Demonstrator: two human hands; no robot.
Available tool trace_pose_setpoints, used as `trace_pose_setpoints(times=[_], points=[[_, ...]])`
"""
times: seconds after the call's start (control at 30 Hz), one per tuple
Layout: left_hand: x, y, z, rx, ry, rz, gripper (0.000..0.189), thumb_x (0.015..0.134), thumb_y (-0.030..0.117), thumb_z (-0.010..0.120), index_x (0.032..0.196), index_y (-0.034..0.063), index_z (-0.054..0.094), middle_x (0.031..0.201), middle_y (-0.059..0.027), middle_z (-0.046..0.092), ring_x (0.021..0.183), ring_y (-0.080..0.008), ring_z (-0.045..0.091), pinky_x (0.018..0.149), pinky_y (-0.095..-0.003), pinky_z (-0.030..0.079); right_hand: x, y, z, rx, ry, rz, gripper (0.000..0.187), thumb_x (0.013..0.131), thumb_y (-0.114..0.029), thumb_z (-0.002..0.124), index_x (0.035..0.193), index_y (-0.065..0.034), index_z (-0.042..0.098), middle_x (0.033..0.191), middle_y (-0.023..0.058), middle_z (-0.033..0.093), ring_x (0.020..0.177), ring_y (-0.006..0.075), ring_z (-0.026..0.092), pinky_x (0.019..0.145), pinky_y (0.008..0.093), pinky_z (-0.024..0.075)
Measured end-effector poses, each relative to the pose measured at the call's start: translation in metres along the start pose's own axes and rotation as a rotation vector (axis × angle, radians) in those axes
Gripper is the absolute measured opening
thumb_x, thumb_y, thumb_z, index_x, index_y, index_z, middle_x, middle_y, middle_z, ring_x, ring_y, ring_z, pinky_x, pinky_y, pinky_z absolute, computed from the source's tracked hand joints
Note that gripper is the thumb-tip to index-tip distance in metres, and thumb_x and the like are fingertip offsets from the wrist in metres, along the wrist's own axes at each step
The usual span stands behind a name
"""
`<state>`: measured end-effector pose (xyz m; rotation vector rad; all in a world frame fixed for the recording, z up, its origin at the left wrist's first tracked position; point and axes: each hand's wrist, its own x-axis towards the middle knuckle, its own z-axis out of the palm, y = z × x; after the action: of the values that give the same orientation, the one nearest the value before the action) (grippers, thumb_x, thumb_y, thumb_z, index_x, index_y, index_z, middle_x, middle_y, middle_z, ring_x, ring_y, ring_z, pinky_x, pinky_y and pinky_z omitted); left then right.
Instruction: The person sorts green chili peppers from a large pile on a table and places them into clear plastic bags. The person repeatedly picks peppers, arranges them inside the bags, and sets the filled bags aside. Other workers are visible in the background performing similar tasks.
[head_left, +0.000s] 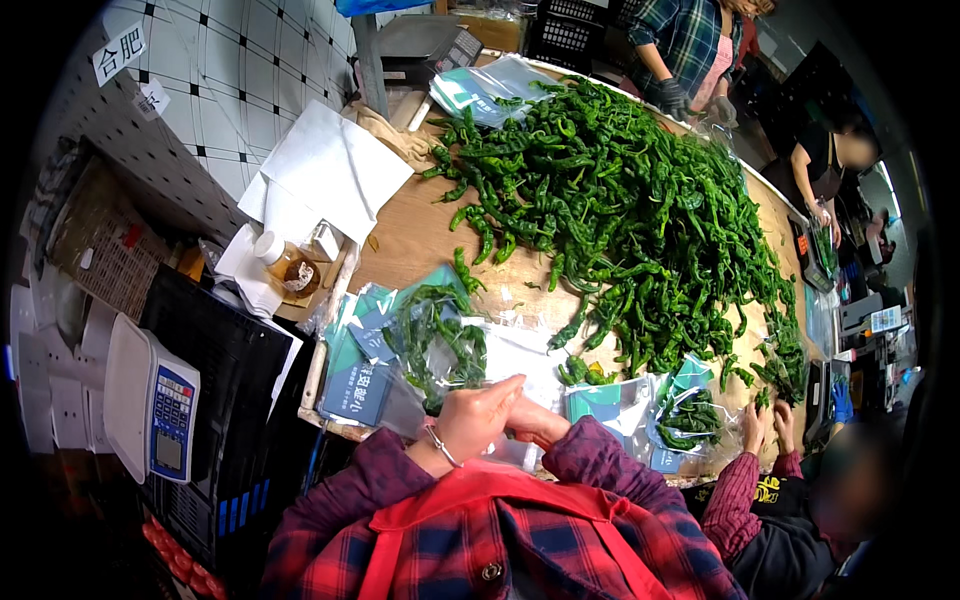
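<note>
My left hand (471, 421), with a metal bracelet at the wrist, is bent inward just below a clear plastic bag of green peppers (437, 341). My right hand (536, 421) meets it at the fingers, so what lies between them is hidden. Under the bag and to its left, printed plastic bags (356, 386) lie in a stack. Beyond my hands a large heap of green peppers (637, 195) covers much of the wooden table (409, 217). Another partly filled bag (690, 424) lies to the right of my right hand.
A jar (289, 264) and white paper (330, 165) are at the left, above a digital scale (154, 405). A co-worker's hands (766, 426) are at the near right edge. A gloved person (686, 60) stands across the table, another person (817, 165) farther right.
</note>
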<state>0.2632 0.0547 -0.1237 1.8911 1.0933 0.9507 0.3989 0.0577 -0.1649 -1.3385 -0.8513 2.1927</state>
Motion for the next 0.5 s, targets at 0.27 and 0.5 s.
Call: trace_pose_setpoints(times=[0.27, 0.5], points=[[-0.002, 0.016, 0.007, -0.057, -0.064, 0.013, 0.023, 0.089, 0.011, 0.061, 0.111, 0.0044, 0.066, 0.082, -0.0201, 0.067, 0.07, -0.03, 0.068, 0.06, -0.0367, 0.054, 0.057, -0.018, 0.013, -0.609, 0.148, -0.669, 0.056, 0.081, -0.016, 0.064, 0.131, 0.0005, 0.045, 0.11, 0.0207, 0.06, 0.1, 0.0254, 0.057, 0.088, 0.0351, 0.0453], [-0.007, 0.025, 0.018, -0.236, -0.078, -0.004, 0.025, 0.09, 0.011, 0.061, 0.113, 0.0033, 0.065, 0.081, -0.0208, 0.066, 0.069, -0.0264, 0.07, 0.057, -0.0338, 0.052, 0.105, -0.023, 0.01, -0.686, 0.299, -0.671, 0.052, 0.083, -0.017, 0.062, 0.131, -0.0029, 0.045, 0.122, 0.0248, 0.056, 0.114, 0.0366, 0.055, 0.097, 0.0391, 0.0432]])
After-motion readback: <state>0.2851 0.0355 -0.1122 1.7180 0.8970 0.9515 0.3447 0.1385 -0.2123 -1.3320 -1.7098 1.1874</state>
